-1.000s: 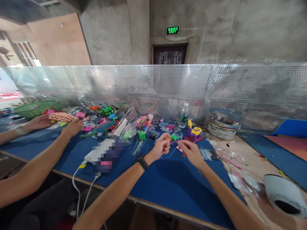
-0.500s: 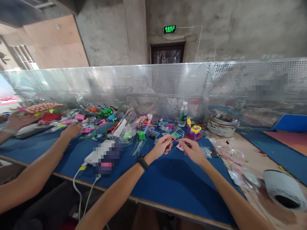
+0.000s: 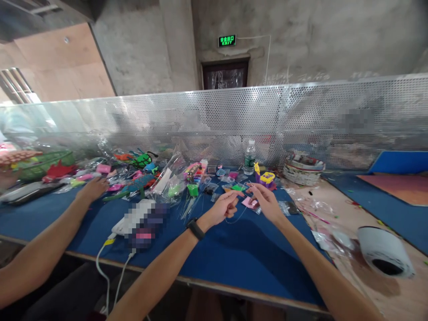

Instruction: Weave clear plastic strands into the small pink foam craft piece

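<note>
My left hand (image 3: pixel 224 207), with a black watch (image 3: pixel 195 228) on its wrist, pinches a thin clear thread (image 3: pixel 235 218) that loops down over the blue table mat (image 3: pixel 234 254). My right hand (image 3: pixel 265 201) is raised close beside it, fingers pinched on the other end of the same thread. A small pink piece (image 3: pixel 249 203) lies just under the right hand. Behind the hands stands a purple and yellow beaded toy (image 3: pixel 265 179).
A co-worker's forearm and hand (image 3: pixel 90 189) reach over the mat at left, among bags of coloured beaded toys (image 3: pixel 143 169). A water bottle (image 3: pixel 248 158), a woven basket (image 3: pixel 302 169), a white tape roll (image 3: pixel 384 252), a green basket (image 3: pixel 43 162) and a perforated metal screen (image 3: pixel 301 120) surround the workspace.
My hands rose slightly and drew a little apart with the thread between them. The co-worker's far hand lifted an orange beaded piece away to the left. The view shifted right.
</note>
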Demonstrator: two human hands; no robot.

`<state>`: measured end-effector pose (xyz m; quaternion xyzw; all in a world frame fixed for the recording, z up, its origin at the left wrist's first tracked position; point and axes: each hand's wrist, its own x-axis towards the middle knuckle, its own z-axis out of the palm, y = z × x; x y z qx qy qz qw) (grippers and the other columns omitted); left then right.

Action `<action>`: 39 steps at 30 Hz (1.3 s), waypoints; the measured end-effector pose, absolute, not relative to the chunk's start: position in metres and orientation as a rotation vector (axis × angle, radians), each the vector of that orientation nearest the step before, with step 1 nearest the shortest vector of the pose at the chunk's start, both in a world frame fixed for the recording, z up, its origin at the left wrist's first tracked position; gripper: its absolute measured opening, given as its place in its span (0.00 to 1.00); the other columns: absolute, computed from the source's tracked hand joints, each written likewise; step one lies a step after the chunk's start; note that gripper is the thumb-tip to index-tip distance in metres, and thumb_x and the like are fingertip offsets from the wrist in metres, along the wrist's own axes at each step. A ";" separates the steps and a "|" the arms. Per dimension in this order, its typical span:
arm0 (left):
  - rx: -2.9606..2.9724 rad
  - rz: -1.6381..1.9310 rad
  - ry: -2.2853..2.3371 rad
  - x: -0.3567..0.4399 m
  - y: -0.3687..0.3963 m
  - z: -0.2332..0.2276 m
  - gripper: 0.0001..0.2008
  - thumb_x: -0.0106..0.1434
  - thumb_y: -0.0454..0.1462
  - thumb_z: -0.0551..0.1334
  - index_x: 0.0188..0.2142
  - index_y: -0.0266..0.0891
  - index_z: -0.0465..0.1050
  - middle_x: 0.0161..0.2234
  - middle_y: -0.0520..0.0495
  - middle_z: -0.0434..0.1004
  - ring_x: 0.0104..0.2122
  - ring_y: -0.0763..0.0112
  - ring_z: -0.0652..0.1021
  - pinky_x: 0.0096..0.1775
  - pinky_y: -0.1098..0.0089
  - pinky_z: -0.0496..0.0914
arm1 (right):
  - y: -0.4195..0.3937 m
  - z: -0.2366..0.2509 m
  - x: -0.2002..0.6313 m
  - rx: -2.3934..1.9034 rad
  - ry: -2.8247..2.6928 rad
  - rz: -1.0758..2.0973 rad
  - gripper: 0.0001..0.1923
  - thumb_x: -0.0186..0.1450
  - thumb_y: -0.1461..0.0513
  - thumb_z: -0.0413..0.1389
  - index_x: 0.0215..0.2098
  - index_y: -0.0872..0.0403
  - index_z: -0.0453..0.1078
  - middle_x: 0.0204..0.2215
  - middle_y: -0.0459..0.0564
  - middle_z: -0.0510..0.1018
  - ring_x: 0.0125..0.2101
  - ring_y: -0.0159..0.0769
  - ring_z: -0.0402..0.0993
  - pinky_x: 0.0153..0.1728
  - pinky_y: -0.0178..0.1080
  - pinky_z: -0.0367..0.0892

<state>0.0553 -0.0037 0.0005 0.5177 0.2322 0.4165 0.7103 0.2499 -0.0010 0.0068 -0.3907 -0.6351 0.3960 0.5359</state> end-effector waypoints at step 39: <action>1.012 0.529 0.479 0.036 0.006 0.006 0.10 0.66 0.44 0.62 0.38 0.41 0.66 0.19 0.61 0.43 0.13 0.82 0.44 0.14 0.78 0.38 | -0.005 0.008 0.260 -0.747 -1.723 1.397 0.26 0.55 0.59 0.68 0.51 0.50 0.70 0.33 0.42 0.76 0.21 0.24 0.68 0.21 0.30 0.66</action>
